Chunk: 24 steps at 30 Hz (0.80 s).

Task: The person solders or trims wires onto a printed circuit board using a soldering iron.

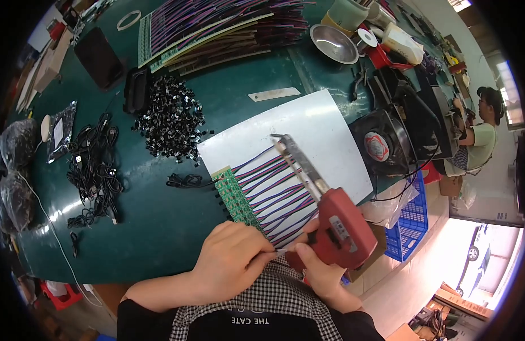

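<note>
On the bench [160,241] I see a shiny bowl [334,44]; left hand [233,258] and right hand [322,274] pinch maybe wire [281,251], right gripping a red tool [351,227].

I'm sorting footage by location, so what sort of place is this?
Probably an electronics assembly workshop: a wired green circuit board lies before the person, the right hand holds a red pistol-shaped tool resembling a soldering gun, and more wired boards are stacked farther back.
</note>
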Motion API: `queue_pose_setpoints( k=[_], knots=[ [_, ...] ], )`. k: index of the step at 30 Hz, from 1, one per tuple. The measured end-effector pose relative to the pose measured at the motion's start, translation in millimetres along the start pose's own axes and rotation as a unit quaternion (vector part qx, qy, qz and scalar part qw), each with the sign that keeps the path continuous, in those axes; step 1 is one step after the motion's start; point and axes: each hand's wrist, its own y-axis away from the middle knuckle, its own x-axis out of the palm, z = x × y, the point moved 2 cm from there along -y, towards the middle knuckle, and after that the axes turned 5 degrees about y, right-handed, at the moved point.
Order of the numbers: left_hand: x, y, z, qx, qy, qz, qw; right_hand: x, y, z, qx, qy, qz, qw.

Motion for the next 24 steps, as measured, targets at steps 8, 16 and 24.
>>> queue_pose_setpoints(
  k=[8, 16, 24],
  knots=[
    [0, -1, 3, -0.021, 0.006, -0.025, 0.999, 6, -6, -1, 0.046, 0.001, 0.042, 0.998],
    [3, 0, 0, 0.019, -0.079, -0.029, 0.996, 10, -8, 0, 0.004, 0.04, 0.068, 0.997],
    [2, -1, 3, 0.027, -0.039, -0.024, 0.999, 10, -8, -2, 0.023, 0.033, 0.061, 0.997]
  ],
)
